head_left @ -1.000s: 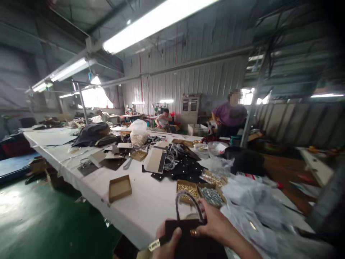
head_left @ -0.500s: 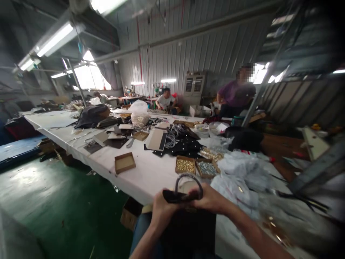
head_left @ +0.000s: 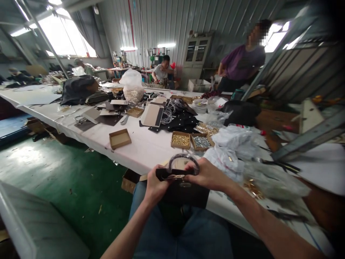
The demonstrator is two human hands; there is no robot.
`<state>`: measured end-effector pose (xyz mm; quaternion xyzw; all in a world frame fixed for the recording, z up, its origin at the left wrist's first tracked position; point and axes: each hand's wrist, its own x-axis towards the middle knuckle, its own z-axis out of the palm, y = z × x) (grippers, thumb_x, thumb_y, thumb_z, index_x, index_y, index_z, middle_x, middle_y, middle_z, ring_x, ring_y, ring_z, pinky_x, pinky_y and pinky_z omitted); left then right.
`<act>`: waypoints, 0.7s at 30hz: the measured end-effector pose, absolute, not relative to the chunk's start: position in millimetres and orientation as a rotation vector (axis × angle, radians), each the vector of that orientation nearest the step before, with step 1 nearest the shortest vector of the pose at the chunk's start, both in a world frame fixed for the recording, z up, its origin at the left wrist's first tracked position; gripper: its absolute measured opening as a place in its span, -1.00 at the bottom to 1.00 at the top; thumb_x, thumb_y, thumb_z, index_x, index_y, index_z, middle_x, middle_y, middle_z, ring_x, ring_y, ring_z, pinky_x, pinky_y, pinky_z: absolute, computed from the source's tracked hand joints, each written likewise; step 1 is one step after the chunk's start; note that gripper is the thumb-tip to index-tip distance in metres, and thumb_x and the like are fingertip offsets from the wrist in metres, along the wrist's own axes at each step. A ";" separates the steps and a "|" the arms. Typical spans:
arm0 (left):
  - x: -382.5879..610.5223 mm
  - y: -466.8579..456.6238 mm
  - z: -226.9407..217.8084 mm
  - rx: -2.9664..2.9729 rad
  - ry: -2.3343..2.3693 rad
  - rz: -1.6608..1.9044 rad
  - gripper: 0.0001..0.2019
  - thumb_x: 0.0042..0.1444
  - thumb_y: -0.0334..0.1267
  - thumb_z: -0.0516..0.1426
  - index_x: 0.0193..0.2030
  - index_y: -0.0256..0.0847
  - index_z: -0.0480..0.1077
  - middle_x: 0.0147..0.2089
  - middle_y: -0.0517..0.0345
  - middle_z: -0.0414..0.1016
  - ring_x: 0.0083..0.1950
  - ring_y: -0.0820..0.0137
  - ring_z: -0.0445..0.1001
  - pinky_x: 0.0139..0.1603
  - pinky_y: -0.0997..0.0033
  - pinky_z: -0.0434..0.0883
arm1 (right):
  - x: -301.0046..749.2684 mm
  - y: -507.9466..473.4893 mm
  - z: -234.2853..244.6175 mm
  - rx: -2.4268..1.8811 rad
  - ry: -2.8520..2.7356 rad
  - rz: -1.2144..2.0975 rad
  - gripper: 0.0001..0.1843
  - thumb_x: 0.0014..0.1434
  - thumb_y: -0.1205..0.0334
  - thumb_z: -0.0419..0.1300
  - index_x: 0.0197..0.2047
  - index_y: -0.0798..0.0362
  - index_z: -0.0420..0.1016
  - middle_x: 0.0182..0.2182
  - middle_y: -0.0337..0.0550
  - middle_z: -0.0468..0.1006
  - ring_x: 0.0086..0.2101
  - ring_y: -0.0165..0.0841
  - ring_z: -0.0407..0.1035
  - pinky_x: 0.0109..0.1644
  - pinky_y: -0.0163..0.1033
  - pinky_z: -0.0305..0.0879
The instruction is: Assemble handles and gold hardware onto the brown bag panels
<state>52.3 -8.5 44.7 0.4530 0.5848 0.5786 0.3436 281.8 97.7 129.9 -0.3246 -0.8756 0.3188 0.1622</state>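
A small black handbag with a looped grey handle and a gold clasp rests over my lap at the table's near edge. My left hand is closed on the bag's left top corner. My right hand is closed on the right top edge, beside the handle. Just beyond on the white table sit two small cardboard boxes, one with gold studs and one with silver studs.
An empty cardboard tray, black fabric pieces, card sheets and clear plastic bags lie across the table. A person in purple stands at the far side; another sits further back. Green floor lies to the left.
The view has tilted down, showing my lap and both arms. The bag has dropped lower toward my lap, with both hands still closed on its top edge.
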 end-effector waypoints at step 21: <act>72.4 -50.6 69.5 1.256 1.718 1.724 -0.80 0.06 -0.27 0.51 -0.15 -0.07 0.72 -0.18 0.13 0.78 -0.17 0.18 0.70 -0.04 0.26 0.64 | 281.1 50.7 143.4 -0.826 -2.380 0.607 -0.81 0.29 0.36 0.27 -0.29 -0.09 0.68 -0.41 -0.15 0.70 -0.39 -0.22 0.56 -0.27 -0.14 0.42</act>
